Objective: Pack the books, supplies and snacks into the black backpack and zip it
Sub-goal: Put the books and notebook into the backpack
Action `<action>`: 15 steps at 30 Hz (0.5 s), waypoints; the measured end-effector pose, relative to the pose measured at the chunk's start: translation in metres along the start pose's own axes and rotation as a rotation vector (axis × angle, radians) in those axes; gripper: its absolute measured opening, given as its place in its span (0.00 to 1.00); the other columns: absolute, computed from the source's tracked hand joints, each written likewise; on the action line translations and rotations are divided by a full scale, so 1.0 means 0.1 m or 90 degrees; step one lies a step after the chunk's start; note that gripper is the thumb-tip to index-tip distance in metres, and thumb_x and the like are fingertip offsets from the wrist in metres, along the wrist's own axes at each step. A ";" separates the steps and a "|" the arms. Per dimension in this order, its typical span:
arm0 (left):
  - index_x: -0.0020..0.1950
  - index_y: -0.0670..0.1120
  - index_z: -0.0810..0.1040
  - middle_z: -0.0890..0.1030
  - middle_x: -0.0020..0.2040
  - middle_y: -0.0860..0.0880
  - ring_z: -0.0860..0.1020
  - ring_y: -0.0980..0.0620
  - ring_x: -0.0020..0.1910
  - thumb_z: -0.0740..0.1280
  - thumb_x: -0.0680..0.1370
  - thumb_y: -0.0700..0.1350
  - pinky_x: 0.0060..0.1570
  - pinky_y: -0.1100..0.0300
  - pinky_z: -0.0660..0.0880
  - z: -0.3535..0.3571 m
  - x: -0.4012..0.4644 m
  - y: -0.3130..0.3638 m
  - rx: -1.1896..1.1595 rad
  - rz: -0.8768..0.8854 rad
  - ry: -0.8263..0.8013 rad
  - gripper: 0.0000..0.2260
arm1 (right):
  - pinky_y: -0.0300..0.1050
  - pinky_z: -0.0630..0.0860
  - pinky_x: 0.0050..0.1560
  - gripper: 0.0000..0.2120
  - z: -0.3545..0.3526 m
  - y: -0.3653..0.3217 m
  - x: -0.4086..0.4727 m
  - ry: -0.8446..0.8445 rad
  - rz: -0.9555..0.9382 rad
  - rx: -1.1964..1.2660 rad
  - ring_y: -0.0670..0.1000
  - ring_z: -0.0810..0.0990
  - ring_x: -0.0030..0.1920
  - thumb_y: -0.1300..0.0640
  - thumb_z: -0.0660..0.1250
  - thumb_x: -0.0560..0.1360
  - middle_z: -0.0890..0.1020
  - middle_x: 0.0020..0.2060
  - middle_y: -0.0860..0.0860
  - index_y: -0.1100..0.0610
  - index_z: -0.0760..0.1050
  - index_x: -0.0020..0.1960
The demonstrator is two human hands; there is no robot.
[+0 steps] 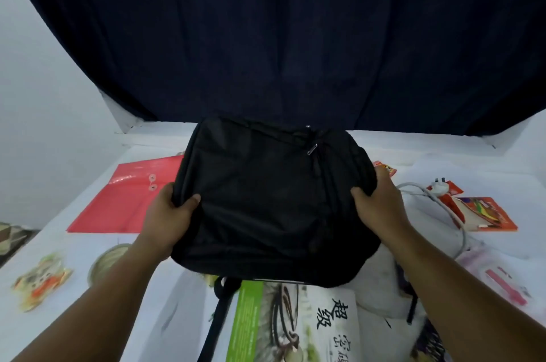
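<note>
Above the cluttered table (pixel 141 288), both hands gripped the black backpack (pixel 266 199): left hand (pixel 168 214) and right hand (pixel 378 202) fingers curled round its side edges, thumbs on top, likely positioning it for packing.

black backpack (pixel 266 202) zipped, lifted above book (pixel 295 323)

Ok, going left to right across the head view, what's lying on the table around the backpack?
Snack packet → round tin → red envelope → black backpack → white cable → orange book → pink pen.
</note>
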State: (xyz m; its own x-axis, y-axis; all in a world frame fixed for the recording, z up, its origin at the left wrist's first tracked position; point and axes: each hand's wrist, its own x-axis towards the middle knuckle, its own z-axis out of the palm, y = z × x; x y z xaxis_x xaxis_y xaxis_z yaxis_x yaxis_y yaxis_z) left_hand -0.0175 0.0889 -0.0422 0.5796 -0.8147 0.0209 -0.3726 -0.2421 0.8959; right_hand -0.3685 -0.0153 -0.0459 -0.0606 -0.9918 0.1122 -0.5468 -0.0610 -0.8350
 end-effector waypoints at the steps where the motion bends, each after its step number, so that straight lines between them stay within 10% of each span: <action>1: 0.59 0.51 0.77 0.84 0.52 0.52 0.82 0.47 0.51 0.71 0.77 0.48 0.56 0.45 0.79 -0.11 -0.03 0.03 -0.010 0.003 0.013 0.11 | 0.44 0.72 0.41 0.13 0.02 -0.09 -0.03 0.007 -0.012 0.014 0.51 0.76 0.43 0.60 0.65 0.74 0.77 0.45 0.49 0.53 0.68 0.58; 15: 0.59 0.45 0.80 0.84 0.50 0.47 0.83 0.47 0.47 0.73 0.77 0.44 0.45 0.53 0.78 -2.24 0.14 -0.10 -0.051 0.013 0.099 0.11 | 0.33 0.66 0.29 0.13 0.77 -1.61 -0.74 0.015 -0.116 0.106 0.41 0.73 0.35 0.59 0.66 0.77 0.74 0.38 0.45 0.53 0.66 0.58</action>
State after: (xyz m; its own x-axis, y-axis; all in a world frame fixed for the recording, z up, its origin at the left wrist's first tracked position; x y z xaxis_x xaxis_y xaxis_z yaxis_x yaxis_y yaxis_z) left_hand 0.1568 0.1978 0.0483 0.6794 -0.7266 0.1024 -0.3298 -0.1777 0.9272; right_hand -0.2121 0.0597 0.0385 0.0059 -0.9601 0.2795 -0.4058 -0.2577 -0.8769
